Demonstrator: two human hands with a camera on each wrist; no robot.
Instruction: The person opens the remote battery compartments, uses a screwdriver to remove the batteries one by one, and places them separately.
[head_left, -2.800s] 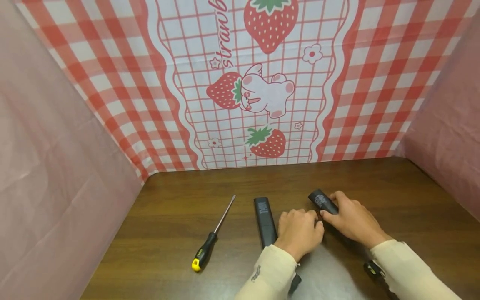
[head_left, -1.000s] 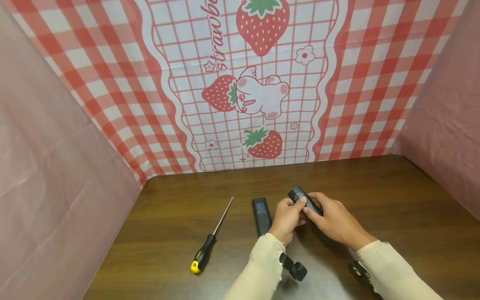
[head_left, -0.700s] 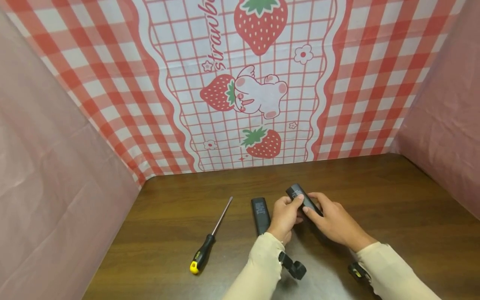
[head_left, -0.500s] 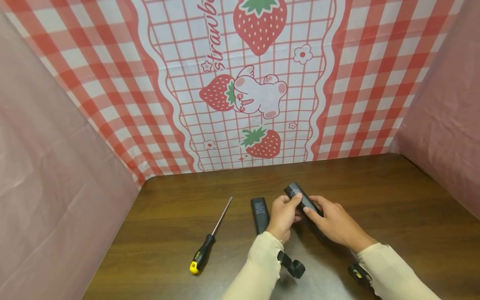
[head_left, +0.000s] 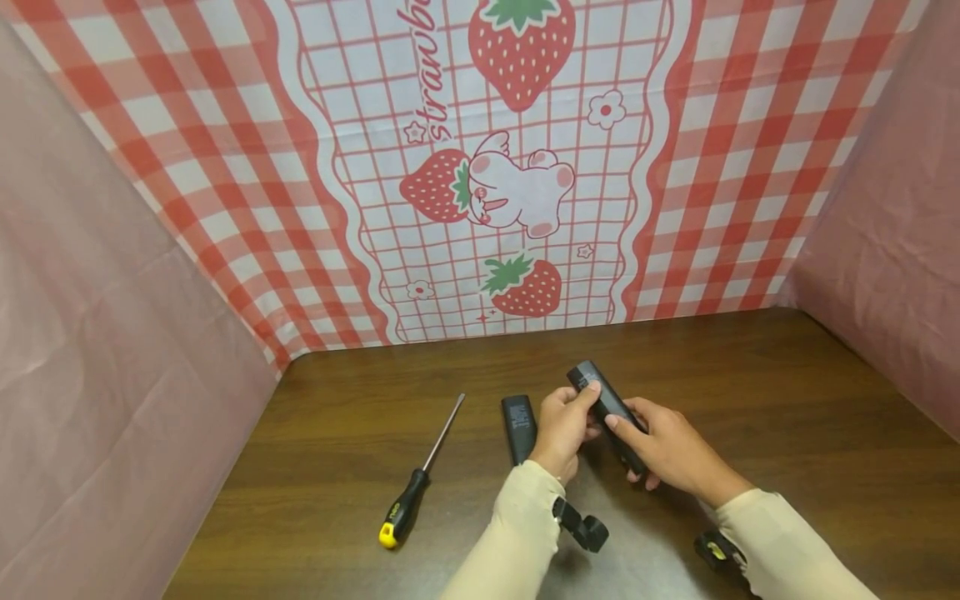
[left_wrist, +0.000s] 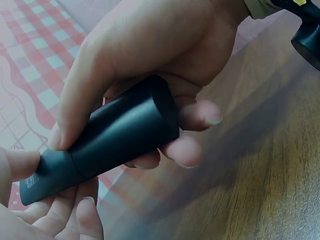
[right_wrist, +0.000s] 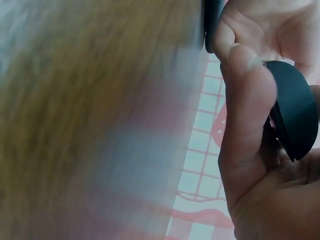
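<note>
both hands on the black remote [head_left: 609,406], lifted off the worktop [head_left: 787,433]: left hand [head_left: 561,429] pinches its far end, right hand [head_left: 667,446] wraps the body. detached cover [head_left: 519,427] and screwdriver [head_left: 418,485] lie untouched. reassembly looks not yet done.

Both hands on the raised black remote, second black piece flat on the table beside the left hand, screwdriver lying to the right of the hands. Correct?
One error: the screwdriver lies to the left of the hands, beyond the flat black piece, as the head view shows. The rest stands: left hand and right hand both hold the raised remote.
</note>
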